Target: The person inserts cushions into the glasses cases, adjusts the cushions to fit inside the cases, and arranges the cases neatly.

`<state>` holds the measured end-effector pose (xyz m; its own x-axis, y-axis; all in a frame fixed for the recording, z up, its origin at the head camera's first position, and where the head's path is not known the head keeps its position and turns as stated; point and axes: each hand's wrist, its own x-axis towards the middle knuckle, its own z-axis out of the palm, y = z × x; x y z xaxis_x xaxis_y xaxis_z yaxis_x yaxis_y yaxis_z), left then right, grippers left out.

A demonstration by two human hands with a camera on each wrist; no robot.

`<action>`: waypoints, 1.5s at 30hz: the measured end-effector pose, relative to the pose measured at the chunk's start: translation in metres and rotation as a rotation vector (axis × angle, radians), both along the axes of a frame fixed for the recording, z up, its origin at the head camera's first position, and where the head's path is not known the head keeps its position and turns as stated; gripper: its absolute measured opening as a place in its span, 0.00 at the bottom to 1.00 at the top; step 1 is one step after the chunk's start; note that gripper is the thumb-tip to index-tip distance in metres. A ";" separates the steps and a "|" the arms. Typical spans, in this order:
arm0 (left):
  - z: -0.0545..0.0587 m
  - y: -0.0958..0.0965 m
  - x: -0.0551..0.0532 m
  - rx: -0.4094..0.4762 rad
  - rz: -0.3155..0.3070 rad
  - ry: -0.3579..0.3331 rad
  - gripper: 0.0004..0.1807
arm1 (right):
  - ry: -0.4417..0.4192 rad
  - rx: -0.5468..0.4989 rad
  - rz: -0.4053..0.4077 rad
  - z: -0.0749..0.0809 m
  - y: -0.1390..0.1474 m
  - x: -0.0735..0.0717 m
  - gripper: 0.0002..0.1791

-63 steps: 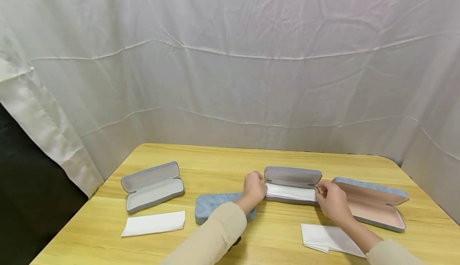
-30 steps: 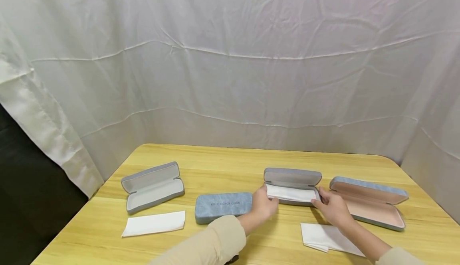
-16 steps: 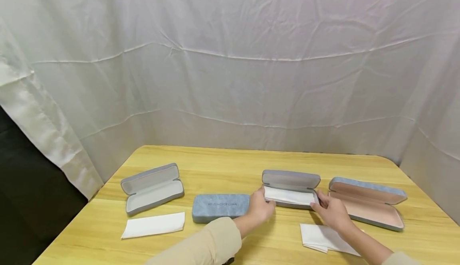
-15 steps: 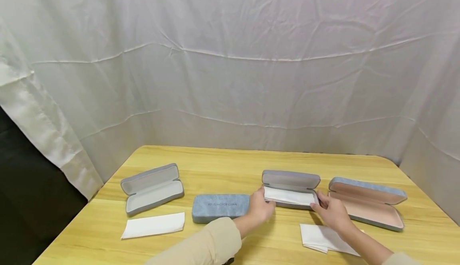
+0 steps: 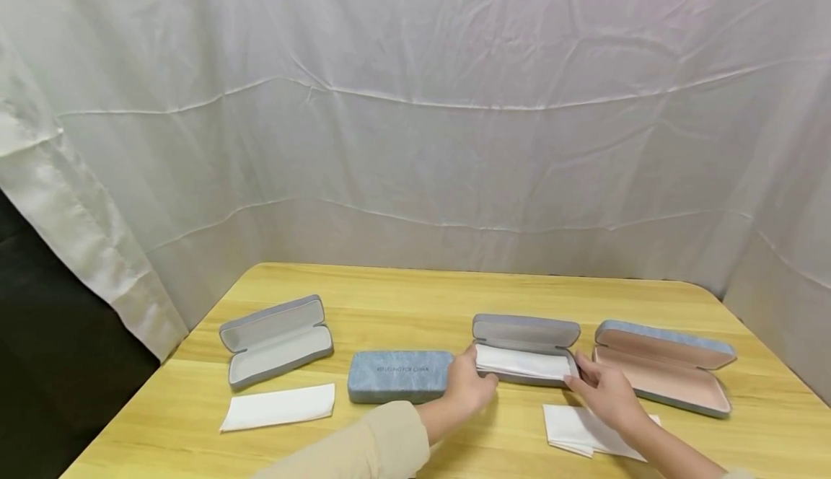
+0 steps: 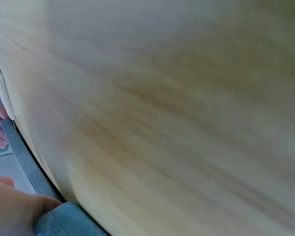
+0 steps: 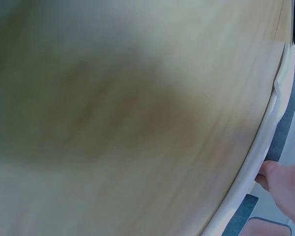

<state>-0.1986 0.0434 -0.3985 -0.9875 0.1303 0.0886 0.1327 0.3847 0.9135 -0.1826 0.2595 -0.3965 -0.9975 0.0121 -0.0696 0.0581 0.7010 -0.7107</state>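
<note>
An open grey glasses case (image 5: pixel 526 325), light grey inside, lies right of the table's middle with a folded white cloth (image 5: pixel 522 362) in its base. My left hand (image 5: pixel 470 385) grips the case's left end, thumb at the front. At the opposite end my right hand (image 5: pixel 608 392) holds the case between thumb and fingers. In the left wrist view the left hand (image 6: pixel 14 206) sits at the case's edge (image 6: pixel 29 167), near the closed blue case (image 6: pixel 69 221). The right wrist view catches the right hand (image 7: pixel 285 189) at the rim, beside another white cloth (image 7: pixel 255 167).
A closed blue glasses case (image 5: pixel 399 376) lies left of my left hand. Right of the right hand stands an open blue case (image 5: pixel 669 378) with pink lining. A second folded cloth (image 5: pixel 571 425) lies in front. Far left are an open grey case (image 5: pixel 279 349) and a cloth (image 5: pixel 279 407).
The held grey case has slid a little toward me, both hands moving with it. Earlier, my left hand was farther back at its left end; its thumb has since come to the front.
</note>
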 end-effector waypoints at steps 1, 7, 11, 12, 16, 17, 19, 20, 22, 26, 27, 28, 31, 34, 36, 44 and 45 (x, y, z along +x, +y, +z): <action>-0.001 -0.001 0.000 0.004 -0.011 -0.002 0.35 | -0.004 -0.005 0.000 0.000 0.000 0.001 0.34; -0.002 -0.003 0.004 -0.007 -0.041 -0.005 0.38 | -0.003 -0.007 0.001 -0.002 0.004 0.004 0.34; -0.002 -0.006 0.006 -0.009 -0.067 -0.033 0.37 | -0.013 -0.025 0.004 -0.002 0.006 0.006 0.34; -0.002 -0.007 0.006 -0.011 -0.074 -0.036 0.37 | -0.014 -0.027 0.004 -0.003 0.006 0.006 0.34; -0.003 -0.011 0.004 -0.024 -0.106 -0.011 0.36 | -0.016 -0.033 0.003 -0.003 0.005 0.006 0.34; -0.003 -0.011 0.004 -0.024 -0.112 -0.003 0.35 | -0.018 -0.037 0.004 -0.003 0.005 0.006 0.34; -0.003 -0.013 0.002 -0.027 -0.118 0.008 0.35 | -0.019 -0.046 0.005 -0.002 0.004 0.006 0.34; -0.003 -0.013 0.001 -0.026 -0.124 0.017 0.35 | -0.019 -0.049 0.006 -0.002 0.004 0.006 0.34; -0.004 -0.014 -0.001 -0.034 -0.129 0.029 0.35 | -0.019 -0.056 0.006 -0.002 0.003 0.006 0.34; -0.004 -0.016 -0.004 -0.052 -0.140 0.056 0.34 | -0.015 -0.056 0.004 -0.002 0.002 0.007 0.34; -0.004 -0.016 -0.005 -0.057 -0.139 0.060 0.34 | -0.013 -0.055 0.004 -0.002 0.002 0.007 0.34; -0.004 -0.017 -0.006 -0.057 -0.143 0.067 0.33 | -0.011 -0.055 0.004 -0.002 0.002 0.006 0.34; -0.003 -0.019 -0.007 -0.059 -0.151 0.077 0.32 | -0.009 -0.055 0.006 -0.002 0.001 0.006 0.34; -0.003 -0.020 -0.008 -0.063 -0.159 0.080 0.31 | -0.007 -0.055 0.006 -0.003 0.001 0.005 0.34; -0.004 -0.020 -0.008 -0.068 -0.158 0.086 0.31 | -0.005 -0.052 0.006 -0.003 0.001 0.005 0.34; -0.005 -0.019 -0.004 -0.063 -0.167 0.102 0.34 | 0.004 -0.054 0.005 -0.003 0.001 0.005 0.33; -0.004 -0.019 -0.003 -0.063 -0.165 0.102 0.34 | 0.005 -0.051 0.006 -0.002 0.002 0.005 0.33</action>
